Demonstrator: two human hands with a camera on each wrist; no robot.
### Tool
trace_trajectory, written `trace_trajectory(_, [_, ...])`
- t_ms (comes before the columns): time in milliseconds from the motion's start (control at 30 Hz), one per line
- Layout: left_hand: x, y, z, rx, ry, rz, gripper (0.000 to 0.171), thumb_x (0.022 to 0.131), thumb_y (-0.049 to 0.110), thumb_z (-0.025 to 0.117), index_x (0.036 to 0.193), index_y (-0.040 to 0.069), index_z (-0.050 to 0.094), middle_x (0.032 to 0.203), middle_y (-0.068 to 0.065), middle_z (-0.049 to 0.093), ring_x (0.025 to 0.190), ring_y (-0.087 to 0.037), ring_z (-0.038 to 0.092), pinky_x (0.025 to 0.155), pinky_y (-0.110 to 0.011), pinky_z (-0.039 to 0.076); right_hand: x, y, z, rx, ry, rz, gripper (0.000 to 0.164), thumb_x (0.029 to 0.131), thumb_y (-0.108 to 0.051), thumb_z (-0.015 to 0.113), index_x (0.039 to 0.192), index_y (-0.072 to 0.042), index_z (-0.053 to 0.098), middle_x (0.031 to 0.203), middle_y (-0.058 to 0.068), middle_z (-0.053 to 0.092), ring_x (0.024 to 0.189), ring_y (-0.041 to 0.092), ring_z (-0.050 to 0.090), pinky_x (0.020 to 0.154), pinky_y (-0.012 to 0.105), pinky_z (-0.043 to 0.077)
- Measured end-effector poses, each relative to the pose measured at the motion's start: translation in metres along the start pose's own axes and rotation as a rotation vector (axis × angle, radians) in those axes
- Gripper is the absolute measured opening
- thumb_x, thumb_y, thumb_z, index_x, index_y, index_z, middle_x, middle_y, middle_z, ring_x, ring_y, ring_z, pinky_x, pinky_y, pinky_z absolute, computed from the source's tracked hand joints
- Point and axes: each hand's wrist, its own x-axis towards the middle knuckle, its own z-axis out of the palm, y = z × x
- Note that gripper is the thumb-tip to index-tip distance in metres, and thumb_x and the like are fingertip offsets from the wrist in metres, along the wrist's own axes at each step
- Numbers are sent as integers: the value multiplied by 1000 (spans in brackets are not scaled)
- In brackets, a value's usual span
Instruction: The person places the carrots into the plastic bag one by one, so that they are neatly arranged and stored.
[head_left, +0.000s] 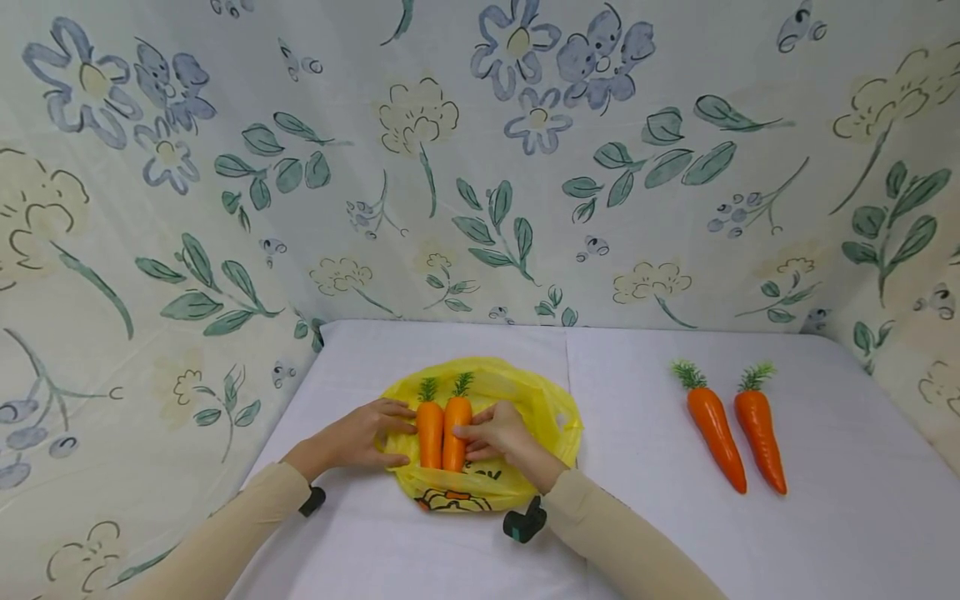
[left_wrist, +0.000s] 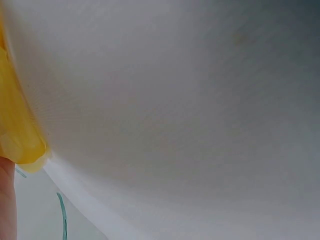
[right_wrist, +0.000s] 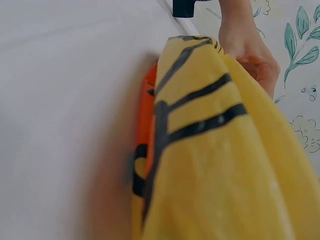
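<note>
A yellow plastic bag (head_left: 551, 417) with black print lies on the table, its mouth spread wide. Inside are two orange carrots with green tops, side by side: the left carrot (head_left: 430, 437) and the right carrot (head_left: 457, 410). My right hand (head_left: 510, 437) reaches over the bag and grips the right carrot from its right side, thumb on top. At the bag's left edge rests my left hand (head_left: 367, 433), its thumb and fingers spread apart, fingertips close beside the left carrot. In the right wrist view the bag (right_wrist: 215, 165) covers most of the right hand's work.
Two more carrots, one (head_left: 716, 437) beside another (head_left: 761, 442), lie on the white table (head_left: 630, 533) to the right, tops pointing away. A floral cloth (head_left: 480, 158) hangs behind the table and along both sides.
</note>
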Motion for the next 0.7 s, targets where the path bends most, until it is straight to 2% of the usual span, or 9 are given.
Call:
trace_trajectory(333, [0, 2, -1, 7, -10, -14, 50, 88, 50, 72, 122, 13, 73, 138, -8, 59, 133, -31, 48, 110, -52, 38, 4, 3, 1, 31, 2, -16, 41, 83, -2, 79, 113, 15, 56, 86, 25, 68, 71, 35, 71, 66, 42, 61])
trace_trajectory(500, [0, 2, -1, 12, -12, -12, 50, 88, 50, 71, 122, 13, 73, 138, -7, 59, 132, -30, 48, 110, -51, 38, 3, 3, 1, 44, 2, -13, 42, 83, -1, 79, 114, 15, 56, 84, 23, 67, 69, 32, 71, 66, 41, 61])
trace_trajectory(700, [1, 2, -1, 20, -5, 4, 50, 88, 50, 71, 121, 12, 73, 136, -8, 60, 131, -30, 50, 109, -51, 39, 2, 2, 2, 72, -3, -24, 45, 82, 2, 79, 118, 15, 54, 82, 23, 68, 73, 37, 71, 67, 44, 61])
